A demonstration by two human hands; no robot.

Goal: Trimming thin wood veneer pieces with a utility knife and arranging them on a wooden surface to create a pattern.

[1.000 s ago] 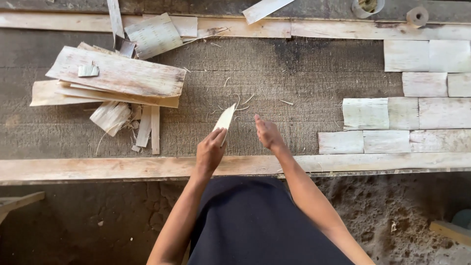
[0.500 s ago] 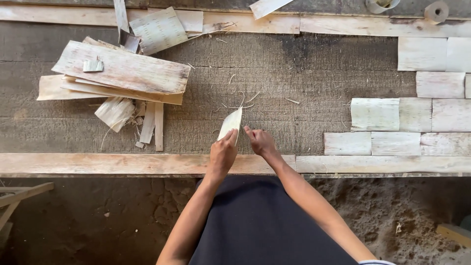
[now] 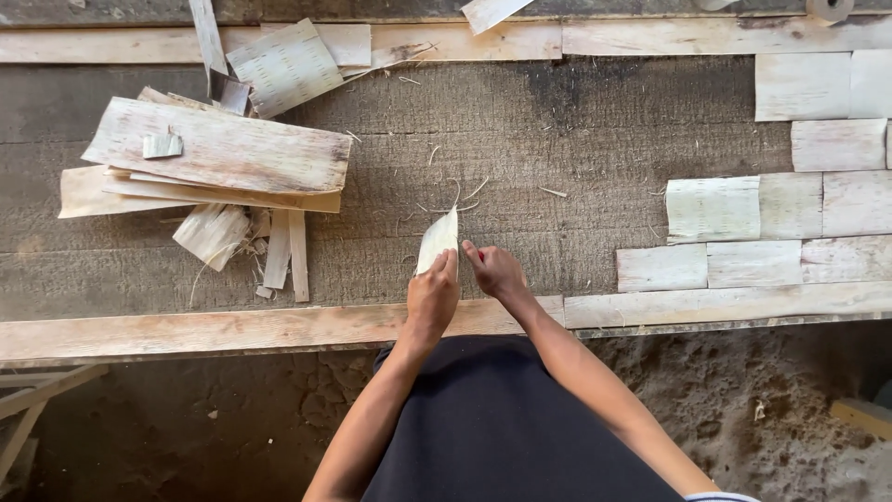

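The right hand [image 3: 494, 270] now sits closer to the left hand [image 3: 433, 297], its fingers [image 3: 472, 252] just beside the lower edge of the pale strip [image 3: 438, 241], where a second ago they were spread well apart from it.

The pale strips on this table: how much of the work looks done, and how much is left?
Done: flat rectangular pieces lie in neat rows at the right. In hand: the left hand holds one pale pointed strip, and the right hand is beside it. Left: a rough pile of strips at the left looks unsorted.
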